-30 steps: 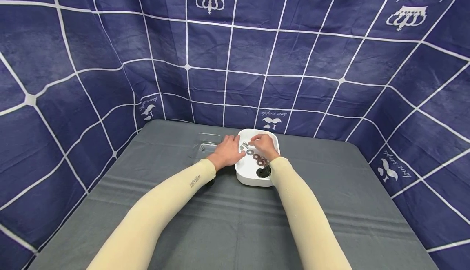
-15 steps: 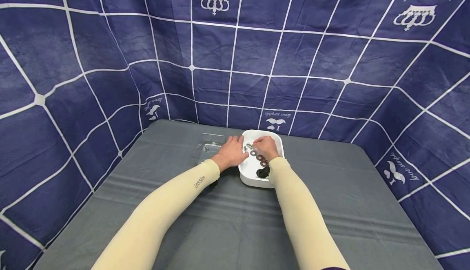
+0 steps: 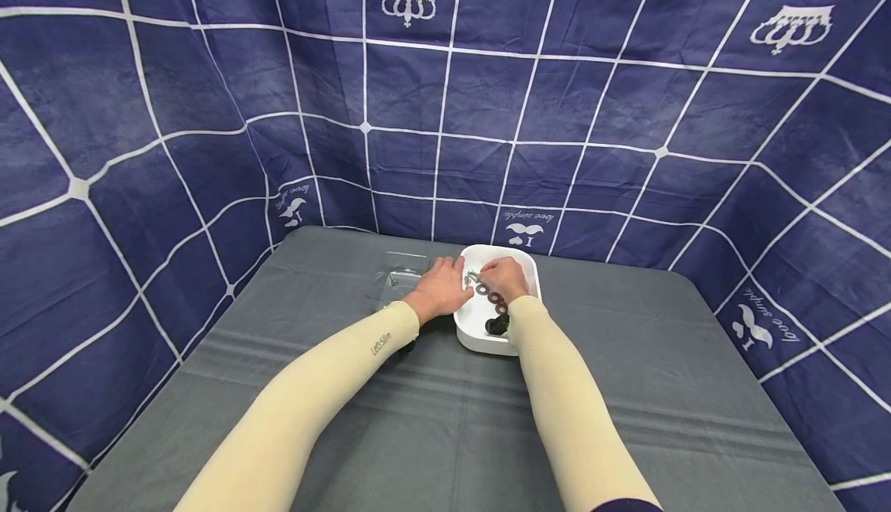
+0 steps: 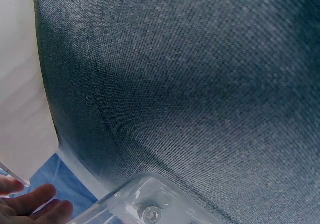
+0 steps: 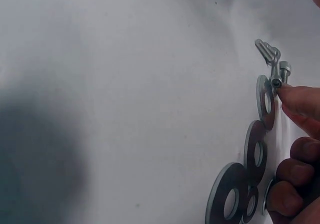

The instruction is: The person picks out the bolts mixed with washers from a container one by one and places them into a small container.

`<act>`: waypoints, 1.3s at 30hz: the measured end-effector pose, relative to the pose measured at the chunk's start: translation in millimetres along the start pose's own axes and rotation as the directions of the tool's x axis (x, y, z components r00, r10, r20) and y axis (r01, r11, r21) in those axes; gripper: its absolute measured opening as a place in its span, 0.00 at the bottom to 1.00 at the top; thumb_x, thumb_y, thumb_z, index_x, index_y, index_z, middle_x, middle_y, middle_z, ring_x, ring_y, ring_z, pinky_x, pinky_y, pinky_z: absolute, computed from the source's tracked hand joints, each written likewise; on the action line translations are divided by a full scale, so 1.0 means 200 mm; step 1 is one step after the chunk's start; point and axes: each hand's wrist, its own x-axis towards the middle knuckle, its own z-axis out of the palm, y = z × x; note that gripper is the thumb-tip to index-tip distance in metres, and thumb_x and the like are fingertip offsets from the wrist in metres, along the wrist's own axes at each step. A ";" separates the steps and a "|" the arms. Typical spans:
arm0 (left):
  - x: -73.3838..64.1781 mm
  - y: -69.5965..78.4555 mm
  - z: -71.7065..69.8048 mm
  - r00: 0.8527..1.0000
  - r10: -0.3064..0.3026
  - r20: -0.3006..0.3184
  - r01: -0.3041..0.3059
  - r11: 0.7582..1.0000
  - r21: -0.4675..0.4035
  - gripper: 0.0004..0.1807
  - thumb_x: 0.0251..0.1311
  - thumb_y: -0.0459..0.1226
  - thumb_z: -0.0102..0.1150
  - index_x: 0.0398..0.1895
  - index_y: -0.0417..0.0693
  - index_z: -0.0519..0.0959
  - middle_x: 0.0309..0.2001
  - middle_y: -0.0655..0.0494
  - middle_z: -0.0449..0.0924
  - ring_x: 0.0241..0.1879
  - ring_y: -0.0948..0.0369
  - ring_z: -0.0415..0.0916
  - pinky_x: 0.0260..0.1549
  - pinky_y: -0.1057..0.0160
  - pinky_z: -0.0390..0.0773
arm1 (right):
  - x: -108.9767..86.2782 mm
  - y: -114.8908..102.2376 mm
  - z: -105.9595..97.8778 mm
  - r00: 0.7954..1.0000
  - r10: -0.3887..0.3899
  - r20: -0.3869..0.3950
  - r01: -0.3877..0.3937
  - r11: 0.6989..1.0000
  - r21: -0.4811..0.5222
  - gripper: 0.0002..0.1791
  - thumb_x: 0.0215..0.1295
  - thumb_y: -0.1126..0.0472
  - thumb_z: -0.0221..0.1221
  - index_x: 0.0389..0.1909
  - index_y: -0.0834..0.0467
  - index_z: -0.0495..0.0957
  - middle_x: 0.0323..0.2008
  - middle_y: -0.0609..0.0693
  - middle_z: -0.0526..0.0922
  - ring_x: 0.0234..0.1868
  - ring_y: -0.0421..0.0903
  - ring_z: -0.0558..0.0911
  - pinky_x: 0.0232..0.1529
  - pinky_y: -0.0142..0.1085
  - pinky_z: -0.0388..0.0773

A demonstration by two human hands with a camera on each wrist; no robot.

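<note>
A white tray (image 3: 479, 338) holds small hardware between my hands. My left hand (image 3: 438, 288) rests at its left rim with the fingers fairly straight. In the left wrist view several fingers (image 4: 37, 204) lie near the tray's edge. My right hand (image 3: 506, 278) reaches into the tray, and its fingertips pinch a silver socket-head screw (image 5: 276, 82), the other fingers curled under. More screws (image 5: 268, 51) lie just beyond it. Several flat washers (image 5: 256, 154) form a row below. A black piece (image 3: 496, 325), kind unclear, is partly hidden by the right sleeve.
Left of the tray stands a clear plastic box (image 4: 150, 178) with a socket-head screw (image 4: 150, 214) inside. Something dark shows from under the left sleeve. A grey cloth (image 3: 431, 435) covers the table, and a blue checked curtain (image 3: 473, 94) surrounds its back and sides.
The right hand has closed in on the screws in the tray and its fingertips have come together. The left hand stays at the rim. The head view has shifted slightly.
</note>
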 end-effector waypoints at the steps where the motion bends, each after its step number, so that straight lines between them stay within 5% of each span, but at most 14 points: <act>1: 0.00 0.00 0.00 1.000 0.002 -0.003 -0.002 1.000 0.001 0.42 0.70 0.54 0.48 0.78 0.39 0.54 0.68 0.39 0.67 0.71 0.47 0.62 0.66 0.51 0.70 | 0.00 0.00 0.00 1.000 -0.002 -0.004 0.002 1.000 -0.014 0.08 0.58 0.54 0.67 0.36 0.51 0.89 0.31 0.48 0.85 0.21 0.42 0.77 0.23 0.34 0.72; 9: 0.00 0.01 0.00 1.000 0.000 -0.011 0.000 1.000 0.007 0.41 0.70 0.53 0.48 0.78 0.38 0.54 0.67 0.40 0.68 0.70 0.47 0.63 0.66 0.52 0.70 | 0.00 -0.03 0.03 1.000 0.022 0.022 -0.021 0.999 -0.049 0.08 0.58 0.54 0.65 0.37 0.50 0.88 0.16 0.45 0.77 0.13 0.41 0.73 0.16 0.36 0.71; 25: 0.00 0.01 0.00 1.000 0.007 -0.027 -0.007 1.000 0.019 0.39 0.70 0.53 0.47 0.76 0.38 0.56 0.65 0.40 0.70 0.68 0.47 0.65 0.64 0.51 0.72 | 0.02 -0.02 0.04 0.999 -0.014 -0.041 0.010 0.996 -0.085 0.06 0.57 0.55 0.66 0.32 0.51 0.89 0.26 0.46 0.84 0.20 0.42 0.76 0.23 0.35 0.70; 39: 0.00 0.01 0.01 0.999 0.017 -0.046 -0.015 0.999 0.043 0.40 0.69 0.52 0.48 0.76 0.37 0.57 0.63 0.39 0.71 0.66 0.46 0.66 0.65 0.52 0.71 | 0.00 -0.04 0.02 0.999 -0.033 -0.009 0.032 0.993 -0.116 0.07 0.60 0.59 0.64 0.30 0.57 0.88 0.21 0.47 0.81 0.19 0.43 0.75 0.22 0.35 0.69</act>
